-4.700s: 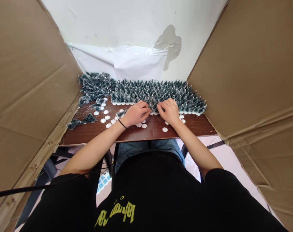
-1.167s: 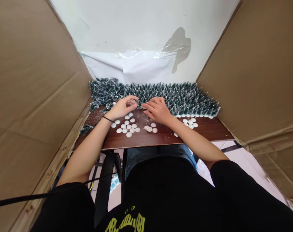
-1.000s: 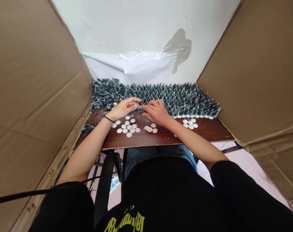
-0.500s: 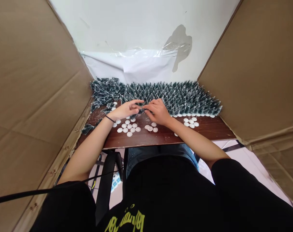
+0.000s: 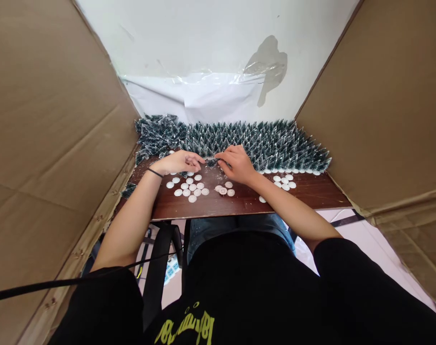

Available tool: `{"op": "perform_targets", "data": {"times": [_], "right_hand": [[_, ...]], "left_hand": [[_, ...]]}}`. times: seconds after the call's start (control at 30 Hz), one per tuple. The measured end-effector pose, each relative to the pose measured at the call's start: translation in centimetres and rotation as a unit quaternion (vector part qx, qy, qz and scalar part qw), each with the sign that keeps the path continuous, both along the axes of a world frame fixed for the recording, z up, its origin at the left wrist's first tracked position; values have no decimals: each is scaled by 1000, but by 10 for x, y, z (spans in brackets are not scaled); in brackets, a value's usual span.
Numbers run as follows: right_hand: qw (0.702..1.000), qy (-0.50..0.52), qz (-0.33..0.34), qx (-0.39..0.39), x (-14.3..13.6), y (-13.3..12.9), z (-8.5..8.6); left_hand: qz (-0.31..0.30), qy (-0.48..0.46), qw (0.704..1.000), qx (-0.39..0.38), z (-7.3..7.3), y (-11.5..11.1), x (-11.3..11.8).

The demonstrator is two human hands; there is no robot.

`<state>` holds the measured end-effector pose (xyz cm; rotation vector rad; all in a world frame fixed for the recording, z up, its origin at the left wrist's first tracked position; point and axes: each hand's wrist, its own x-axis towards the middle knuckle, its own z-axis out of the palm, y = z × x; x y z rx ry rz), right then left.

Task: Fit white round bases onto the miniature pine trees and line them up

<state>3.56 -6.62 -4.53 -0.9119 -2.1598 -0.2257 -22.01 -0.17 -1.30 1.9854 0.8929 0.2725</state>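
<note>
My right hand [image 5: 237, 164] has its fingers pinched round a small frosted pine tree [image 5: 211, 163], whose dark tip shows at the fingertips; part of it is hidden by the hand. My left hand [image 5: 183, 163] is just left of it, apart from the right hand, fingers loosely stretched and nothing seen in them. Behind both hands, many miniature pine trees [image 5: 275, 143] with white-dusted tips stand upright in close rows. Below the left hand, a group of round white discs [image 5: 192, 187] lies on the brown table [image 5: 210, 208].
A loose heap of miniature trees [image 5: 160, 129] lies at the back left. More white discs [image 5: 285, 180] lie on the right, and a few pinkish discs [image 5: 223, 191] near the middle. Brown fabric walls [image 5: 383, 96] flank the table. A black cable [image 5: 59, 283] crosses at lower left.
My left hand has drawn back to the left and slightly down, away from the right fingertips. My right hand stays nearly in place.
</note>
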Motion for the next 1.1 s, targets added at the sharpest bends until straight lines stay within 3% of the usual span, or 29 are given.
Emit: {"op": "perform_targets", "data": {"times": [0.17, 0.3, 0.53, 0.87, 1.1], "right_hand": [[1000, -7, 1, 4, -1, 0, 0], [1000, 8, -11, 14, 0, 0, 0], [999, -4, -31, 27, 1, 0, 3], [997, -25, -73, 13, 16, 8, 9], [995, -24, -96, -7, 21, 10, 9]], "left_hand": [[32, 109, 992, 54, 2, -1, 1], [83, 138, 980, 119, 5, -3, 1], [112, 188, 959, 178, -1, -4, 5], [17, 111, 951, 287, -12, -10, 21], [38, 121, 956, 265, -12, -8, 18]]}}
